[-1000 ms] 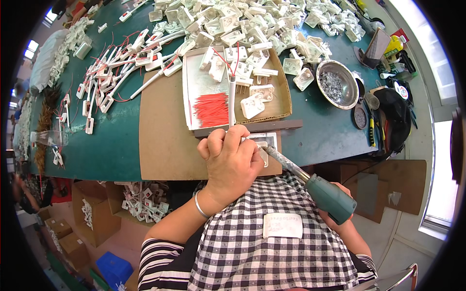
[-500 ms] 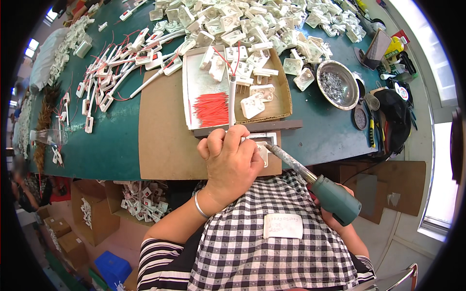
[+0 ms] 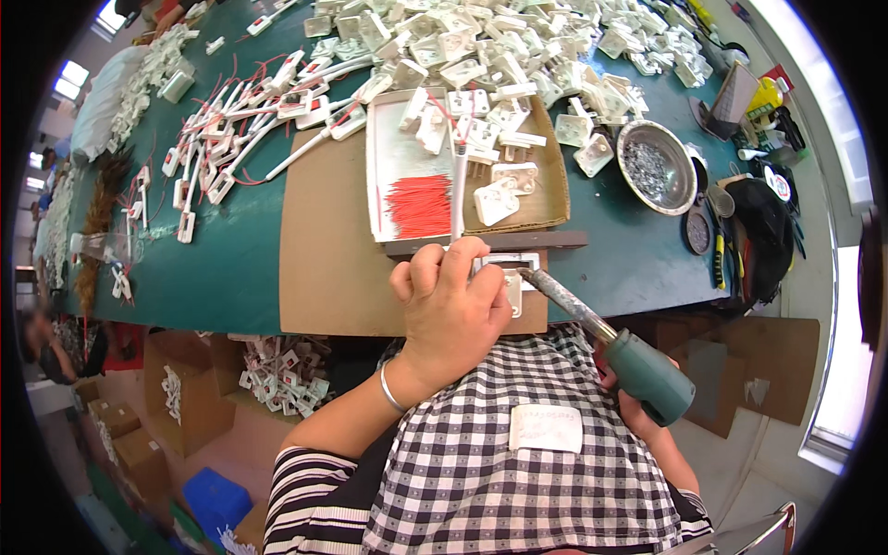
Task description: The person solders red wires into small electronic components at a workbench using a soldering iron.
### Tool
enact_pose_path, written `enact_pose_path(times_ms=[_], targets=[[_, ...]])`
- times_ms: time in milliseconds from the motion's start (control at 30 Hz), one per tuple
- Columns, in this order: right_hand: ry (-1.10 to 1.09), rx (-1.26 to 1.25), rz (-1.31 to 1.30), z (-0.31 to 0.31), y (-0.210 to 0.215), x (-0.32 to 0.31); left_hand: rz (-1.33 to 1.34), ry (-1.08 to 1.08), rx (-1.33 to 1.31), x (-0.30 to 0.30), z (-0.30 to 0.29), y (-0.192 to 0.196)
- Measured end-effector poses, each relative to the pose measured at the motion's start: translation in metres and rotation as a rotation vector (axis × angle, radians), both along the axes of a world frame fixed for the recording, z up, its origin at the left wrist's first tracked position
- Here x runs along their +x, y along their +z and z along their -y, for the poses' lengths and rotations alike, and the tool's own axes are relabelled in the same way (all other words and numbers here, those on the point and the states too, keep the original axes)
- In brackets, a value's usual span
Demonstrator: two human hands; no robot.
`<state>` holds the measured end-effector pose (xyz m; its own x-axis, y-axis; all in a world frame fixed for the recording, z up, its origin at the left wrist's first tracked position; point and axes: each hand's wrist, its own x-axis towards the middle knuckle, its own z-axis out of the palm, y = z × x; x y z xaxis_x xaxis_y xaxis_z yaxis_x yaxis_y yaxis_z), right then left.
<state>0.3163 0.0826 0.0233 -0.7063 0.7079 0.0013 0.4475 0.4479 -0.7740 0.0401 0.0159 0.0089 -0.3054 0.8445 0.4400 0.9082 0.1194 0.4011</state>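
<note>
My left hand (image 3: pixel 456 301) is closed at the near edge of the table, its fingers curled round the lower end of a white cable (image 3: pixel 459 190). The cable rises from the fingers, and thin red wires (image 3: pixel 444 111) come out of its top. Beside my fingertips lies a white plastic housing (image 3: pixel 530 260), partly covered by the hand. My right hand (image 3: pixel 638 413) grips a soldering iron (image 3: pixel 650 375) with a green handle, largely hidden behind that handle. The iron's metal tip points left and rests at or just above the housing; contact is too small to tell.
A shallow box (image 3: pixel 561 190) holds white housings and a bundle of short red wires (image 3: pixel 418 206). Behind it is a heap of white housings (image 3: pixel 462 42). Wired cables (image 3: pixel 227 139) lie left. A metal bowl (image 3: pixel 684 190) and pliers (image 3: pixel 718 259) are right.
The whole view has shifted slightly, so the table appears further right and higher. My left hand keeps hold of the cable, and the iron's tip stays by the housing.
</note>
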Motion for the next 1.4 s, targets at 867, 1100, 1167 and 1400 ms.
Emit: enact_pose_path(times_ms=[867,1100,1167,1400], targets=[[-0.034,0.003,-0.235,-0.003,-0.002,-0.014,0.251,-0.269,0.157,-0.037,0.014,0.001],[0.014,-0.014,-0.196,-0.002,0.000,-0.009,-0.081,-0.275,0.165,-0.030,0.013,-0.005],[0.001,0.001,-0.190,-0.001,-0.001,-0.013,-0.113,-0.289,0.153,-0.031,0.013,-0.005],[-0.019,-0.028,-0.096,0.005,-0.014,0.000,-0.060,-0.363,0.110,-0.034,0.011,-0.001]])
